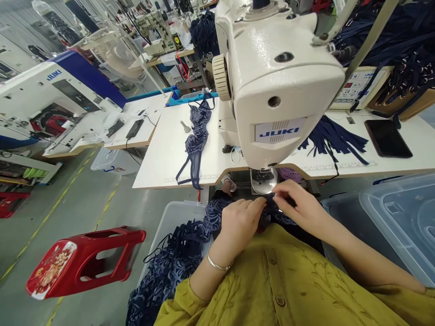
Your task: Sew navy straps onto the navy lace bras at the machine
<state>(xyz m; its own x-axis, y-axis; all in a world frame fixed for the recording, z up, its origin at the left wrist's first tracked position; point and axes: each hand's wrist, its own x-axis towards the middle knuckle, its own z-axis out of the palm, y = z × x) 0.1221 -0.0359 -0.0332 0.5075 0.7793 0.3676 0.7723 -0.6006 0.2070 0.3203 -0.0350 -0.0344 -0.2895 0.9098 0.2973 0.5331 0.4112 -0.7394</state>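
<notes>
White sewing table (pixel 159 156) spanned mid-frame; navy fabric (pixel 271 200) was held before its edge, lower centre.
Left hand (pixel 243 219) was clamped on the fabric; right hand (pixel 301 206), just beside, pinched it too. Sewing machine (pixel 272 81) stood beyond both, upper centre. Clear bin (pixel 166 217) of patterned navy pieces (pixel 152 280) sat lower left of centre; patterned bra (pixel 199 129) lay on the table, left of centre; red stool (pixel 79 258) showed lower left.

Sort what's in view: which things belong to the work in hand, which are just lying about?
Work: navy fabric held by left hand and right hand; nearest sewing machine; probably patterned garments in the bin.

Lying about, apparently: black phone; red stool.
</notes>
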